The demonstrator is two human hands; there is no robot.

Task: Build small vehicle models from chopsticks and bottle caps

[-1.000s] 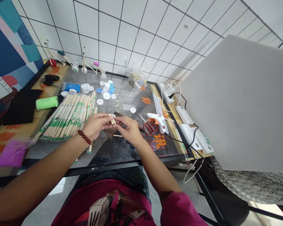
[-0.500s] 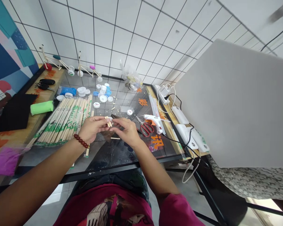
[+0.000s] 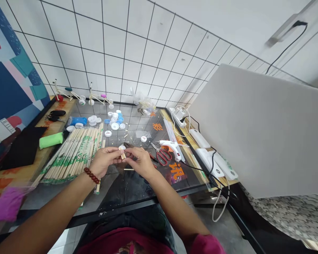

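Note:
Short cut pieces of wooden chopstick (image 3: 123, 154) are pinched between my two hands over the dark glass tabletop. My left hand (image 3: 102, 163), with a red bead bracelet on its wrist, is closed on them from the left. From the other side my right hand (image 3: 141, 162) grips them between thumb and fingertips. Just behind the fingertips lie a white bottle cap (image 3: 122, 147) and a dark tool, partly hidden, whose kind I cannot make out. Another short chopstick piece (image 3: 128, 169) rests on the glass below my right hand.
Wrapped chopsticks (image 3: 71, 155) lie to the left, with white and blue bottle caps (image 3: 115, 126) behind. At right are red-handled scissors (image 3: 163, 156), a white glue gun (image 3: 172, 146) and a power cord. Small stick-and-cap models (image 3: 95, 97) stand at the back left.
The camera has tilted upward, so the table and hands appear lower in the picture. Both hands stay together on the chopstick pieces, with only slight finger movement.

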